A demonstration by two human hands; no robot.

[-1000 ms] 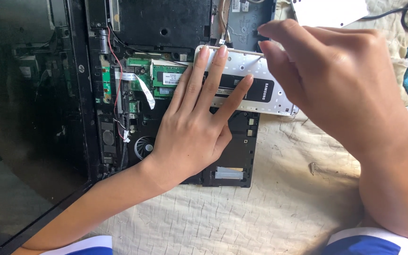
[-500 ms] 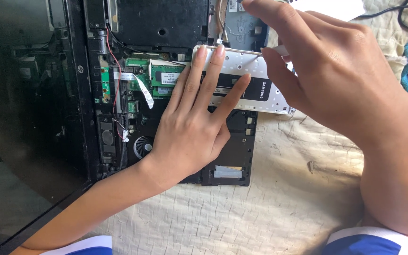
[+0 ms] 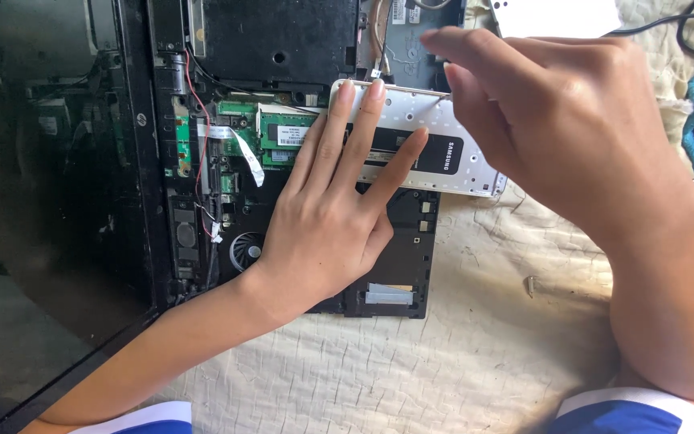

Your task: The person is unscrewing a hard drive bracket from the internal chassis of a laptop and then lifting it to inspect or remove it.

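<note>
Cream quilted cloth under an opened black laptop base, two bare hands over a silver drive caddy.

Left hand comes in from the lower left, forearm slanting up across the cloth, palm down on the laptop base; its fingers are straight and slightly spread, the tips pressing flat on the near end of the silver drive caddy, which lies across the base's right edge and juts onto the cloth. Right hand arches down from the right, wrist bent, back of the hand toward the camera, fingers drawn together above the caddy's far edge; whether they pinch anything cannot be told. Green circuit boards and a round fan show left of the left hand. One small screw lies on the cloth.
</note>
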